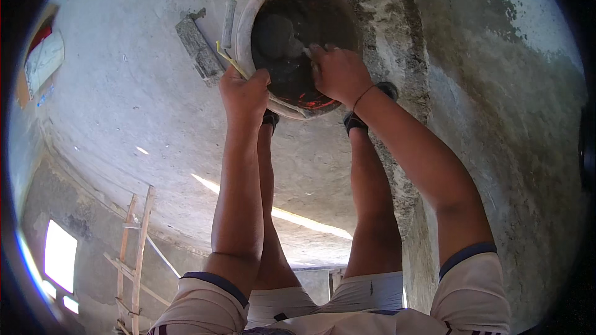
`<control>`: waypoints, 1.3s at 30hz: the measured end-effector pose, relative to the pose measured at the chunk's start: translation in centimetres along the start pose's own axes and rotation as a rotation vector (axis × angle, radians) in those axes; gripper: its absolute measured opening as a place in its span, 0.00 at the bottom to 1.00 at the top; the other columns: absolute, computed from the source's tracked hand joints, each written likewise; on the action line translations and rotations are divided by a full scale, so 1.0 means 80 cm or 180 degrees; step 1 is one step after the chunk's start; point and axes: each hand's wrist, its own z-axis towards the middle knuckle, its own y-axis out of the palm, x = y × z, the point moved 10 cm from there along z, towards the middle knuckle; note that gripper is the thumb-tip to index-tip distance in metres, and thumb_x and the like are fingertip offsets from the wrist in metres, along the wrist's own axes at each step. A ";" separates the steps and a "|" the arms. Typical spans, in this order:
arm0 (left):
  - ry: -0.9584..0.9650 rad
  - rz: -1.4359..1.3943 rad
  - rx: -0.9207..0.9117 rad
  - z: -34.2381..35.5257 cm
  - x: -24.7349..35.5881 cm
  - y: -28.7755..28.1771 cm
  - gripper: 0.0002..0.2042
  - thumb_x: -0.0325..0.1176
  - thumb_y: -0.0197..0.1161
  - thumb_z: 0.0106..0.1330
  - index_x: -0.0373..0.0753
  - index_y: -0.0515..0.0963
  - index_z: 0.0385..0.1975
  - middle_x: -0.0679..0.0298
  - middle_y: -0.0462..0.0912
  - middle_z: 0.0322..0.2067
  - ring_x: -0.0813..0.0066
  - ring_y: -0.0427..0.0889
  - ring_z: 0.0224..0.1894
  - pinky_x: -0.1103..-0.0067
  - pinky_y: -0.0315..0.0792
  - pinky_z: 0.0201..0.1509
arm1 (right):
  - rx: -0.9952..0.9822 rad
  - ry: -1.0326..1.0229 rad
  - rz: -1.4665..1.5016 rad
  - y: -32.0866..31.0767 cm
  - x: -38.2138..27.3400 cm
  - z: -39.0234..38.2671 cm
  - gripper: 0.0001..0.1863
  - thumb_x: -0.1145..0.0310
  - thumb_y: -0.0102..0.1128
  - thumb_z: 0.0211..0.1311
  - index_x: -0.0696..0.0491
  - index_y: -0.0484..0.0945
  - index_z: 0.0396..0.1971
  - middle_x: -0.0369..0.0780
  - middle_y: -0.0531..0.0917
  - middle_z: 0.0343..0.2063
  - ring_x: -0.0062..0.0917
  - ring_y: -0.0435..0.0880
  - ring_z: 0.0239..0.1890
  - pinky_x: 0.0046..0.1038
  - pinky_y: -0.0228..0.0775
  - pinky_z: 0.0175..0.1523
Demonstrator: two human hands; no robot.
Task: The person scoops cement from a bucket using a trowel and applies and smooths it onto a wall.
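Note:
A round bucket (244, 31) with a mortar-smeared pale rim stands on the floor in front of my feet, with dark grey wet-looking material inside. My left hand (245, 90) is closed on the near left edge of the bucket, beside a bent yellow wire (228, 56). Over the bucket's opening, my right hand (340, 73) grips the handle of a trowel. The trowel's rounded, mortar-coated blade (275, 36) points left inside the bucket. A grey tube-like piece (228, 23) lies along the outer left rim, and a mortar-caked rectangular float (198, 48) rests on the floor left of it.
A rough plastered wall (496, 124) with damp patches rises on the right. A wooden ladder (138, 254) leans at the lower left near a bright window opening (60, 255). At the far left lies a pale bag (43, 62). Strips of sunlight (310, 223) cross the concrete floor.

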 end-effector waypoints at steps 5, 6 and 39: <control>-0.0145 -0.0019 -0.0020 -0.004 -0.008 0.006 0.11 0.22 0.55 0.47 0.28 0.75 0.32 0.63 0.77 0.24 0.76 0.74 0.25 0.80 0.68 0.31 | 0.0332 -0.0121 0.0317 -0.030 0.015 -0.038 0.20 0.66 0.55 0.52 0.55 0.73 0.46 0.48 0.79 0.30 0.42 0.81 0.32 0.38 0.74 0.37; -0.0141 -0.0055 -0.0031 -0.005 -0.008 0.006 0.11 0.23 0.55 0.47 0.28 0.75 0.32 0.63 0.77 0.24 0.76 0.74 0.25 0.81 0.68 0.31 | 0.0367 0.0044 0.0524 -0.036 0.023 -0.049 0.20 0.65 0.55 0.53 0.55 0.73 0.46 0.49 0.79 0.31 0.43 0.81 0.33 0.39 0.75 0.38; -0.0249 -0.0261 0.0162 -0.083 -0.039 0.064 0.10 0.23 0.55 0.49 0.29 0.74 0.32 0.64 0.78 0.27 0.77 0.74 0.28 0.81 0.68 0.34 | 0.2212 0.1952 0.2558 -0.187 0.149 -0.279 0.12 0.65 0.56 0.59 0.58 0.69 0.23 0.38 0.72 0.14 0.23 0.70 0.17 0.30 0.63 0.24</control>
